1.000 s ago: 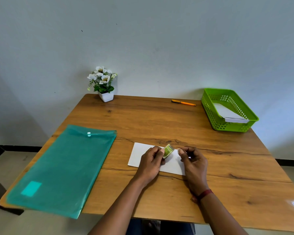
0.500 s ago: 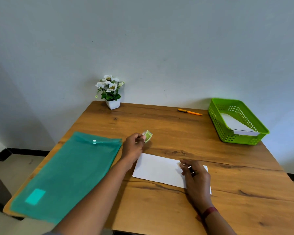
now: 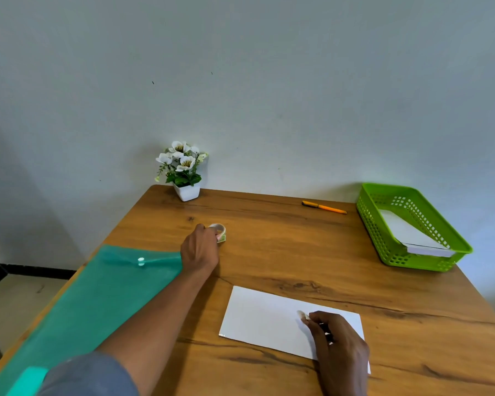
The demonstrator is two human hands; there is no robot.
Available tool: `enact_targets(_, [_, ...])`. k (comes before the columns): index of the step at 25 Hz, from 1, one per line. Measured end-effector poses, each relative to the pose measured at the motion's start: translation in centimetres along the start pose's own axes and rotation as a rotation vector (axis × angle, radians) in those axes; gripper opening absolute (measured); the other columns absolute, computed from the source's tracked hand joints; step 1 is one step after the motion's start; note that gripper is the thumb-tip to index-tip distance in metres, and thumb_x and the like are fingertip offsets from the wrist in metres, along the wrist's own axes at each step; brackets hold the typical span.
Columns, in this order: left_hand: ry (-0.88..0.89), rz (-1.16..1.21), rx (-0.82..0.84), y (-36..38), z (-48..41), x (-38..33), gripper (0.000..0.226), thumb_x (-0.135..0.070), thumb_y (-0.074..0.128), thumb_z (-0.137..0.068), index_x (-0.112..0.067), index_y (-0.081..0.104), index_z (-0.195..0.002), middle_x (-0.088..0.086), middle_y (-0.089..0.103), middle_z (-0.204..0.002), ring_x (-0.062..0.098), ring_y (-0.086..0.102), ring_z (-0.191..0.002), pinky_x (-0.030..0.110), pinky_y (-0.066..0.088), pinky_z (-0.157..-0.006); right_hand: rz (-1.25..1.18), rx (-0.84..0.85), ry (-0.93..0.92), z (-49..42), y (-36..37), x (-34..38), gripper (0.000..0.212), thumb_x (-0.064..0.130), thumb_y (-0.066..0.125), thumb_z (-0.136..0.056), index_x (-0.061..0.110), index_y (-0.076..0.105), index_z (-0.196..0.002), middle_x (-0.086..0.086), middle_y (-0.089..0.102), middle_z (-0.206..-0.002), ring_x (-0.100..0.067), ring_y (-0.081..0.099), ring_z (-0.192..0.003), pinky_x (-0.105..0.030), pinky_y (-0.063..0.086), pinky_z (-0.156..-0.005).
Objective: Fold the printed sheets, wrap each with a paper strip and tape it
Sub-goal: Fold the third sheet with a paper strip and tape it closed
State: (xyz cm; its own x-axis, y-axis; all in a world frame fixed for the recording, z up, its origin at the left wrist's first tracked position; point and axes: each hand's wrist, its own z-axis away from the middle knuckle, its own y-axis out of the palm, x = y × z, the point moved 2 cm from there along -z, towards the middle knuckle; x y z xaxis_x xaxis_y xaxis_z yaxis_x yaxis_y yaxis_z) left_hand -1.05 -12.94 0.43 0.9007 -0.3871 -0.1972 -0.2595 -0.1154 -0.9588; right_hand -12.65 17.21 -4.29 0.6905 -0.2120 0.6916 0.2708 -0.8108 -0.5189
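Fingers of the left hand [image 3: 199, 250] pinched the small tape roll [image 3: 219, 231], now carried away; right hand [image 3: 337, 342] fingertips pinched a tape piece [image 3: 301, 313] over the folded white sheet [image 3: 265, 317], ready for sealing.

I see my left hand [image 3: 199, 250] has carried the tape roll [image 3: 220, 231] off the folded sheet [image 3: 265, 315] toward eleven o'clock, down to the counter [image 3: 283, 250].

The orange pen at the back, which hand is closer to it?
It's close, but probably the left hand, out mid-table on the tape roll, left of the orange pen. The right hand rests on the folded sheet by the table's near edge.
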Motion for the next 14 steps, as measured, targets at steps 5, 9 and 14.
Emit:
enact_targets(5, [-0.045, -0.039, 0.012, 0.4, -1.3, 0.3, 0.029, -0.018, 0.064, -0.094, -0.017, 0.065, -0.124, 0.006, 0.064, -0.108, 0.018, 0.061, -0.094, 0.026, 0.05, -0.069, 0.027, -0.035, -0.047, 0.1, 0.0, -0.3, 0.018, 0.009, 0.077, -0.076, 0.02, 0.075, -0.09, 0.01, 0.074, -0.09, -0.003, 0.062, -0.083, -0.017, 0.052, -0.066])
enact_targets(9, [-0.05, 0.014, 0.012, 0.2, -1.6, 0.3, 0.039, -0.015, 0.065, -0.093, -0.019, 0.059, -0.132, 0.008, 0.064, -0.11, 0.019, 0.061, -0.096, 0.026, 0.048, -0.068, 0.028, -0.036, -0.071, -0.2, -0.2, 0.4, 0.017, 0.007, 0.075, -0.078, 0.016, 0.076, -0.091, 0.007, 0.073, -0.09, -0.004, 0.063, -0.078, -0.02, 0.054, -0.064])
enact_targets(14, [0.022, 0.197, -0.071, -1.0, 1.6, -0.9, 0.048, -0.018, 0.069, -0.091, -0.022, 0.05, -0.135, 0.007, 0.057, -0.127, 0.019, 0.061, -0.097, 0.025, 0.047, -0.07, -0.02, -0.113, 0.02, -0.3, -0.4, 0.2, 0.021, -0.003, 0.073, -0.081, 0.017, 0.073, -0.09, 0.008, 0.07, -0.09, -0.006, 0.061, -0.078, -0.022, 0.05, -0.06])
